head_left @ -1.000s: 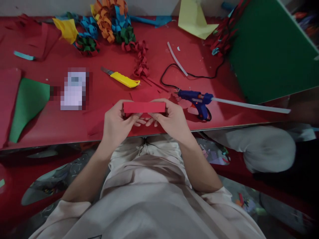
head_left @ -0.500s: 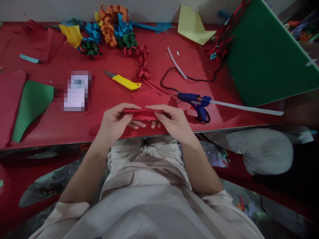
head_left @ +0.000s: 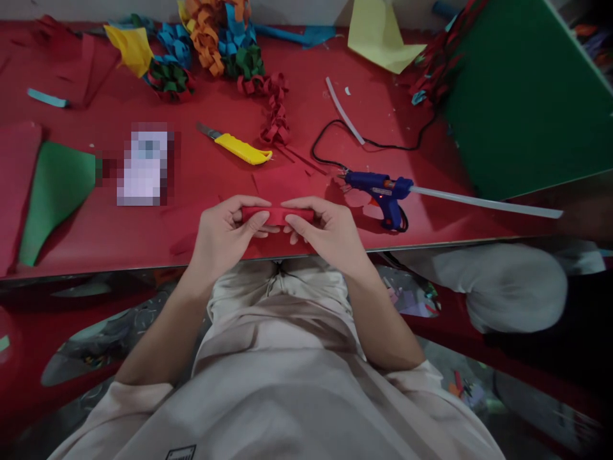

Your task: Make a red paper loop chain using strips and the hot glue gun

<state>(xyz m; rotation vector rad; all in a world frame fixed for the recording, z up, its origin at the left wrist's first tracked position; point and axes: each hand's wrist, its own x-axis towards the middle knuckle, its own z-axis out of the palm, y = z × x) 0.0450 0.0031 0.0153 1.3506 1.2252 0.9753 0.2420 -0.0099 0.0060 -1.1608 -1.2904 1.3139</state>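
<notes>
A rolled or folded strip of red paper (head_left: 276, 216) is held level between both hands, close to the table's front edge. My left hand (head_left: 227, 233) pinches its left part, thumb in front and fingers behind. On the right part, my right hand (head_left: 328, 231) has the same grip, and the two thumbs are a short way apart. Beyond the hands lies a flat piece of red paper (head_left: 282, 182). Right of my right hand rests a blue glue gun (head_left: 383, 191) with a long glue stick in it. A yellow cutter (head_left: 243, 150) lies beyond my left hand.
Coloured paper curls (head_left: 205, 38) lie at the back of the red table (head_left: 191, 185). A pixelated phone-like object (head_left: 145, 169) and green paper (head_left: 60, 191) are at the left. A green board (head_left: 527, 108) stands at the right; a person's knee (head_left: 522, 287) is beside me.
The red paper has gone from a wider, open fold to a narrow roll, with both thumbs now on its front and closer together. The view has shifted slightly.
</notes>
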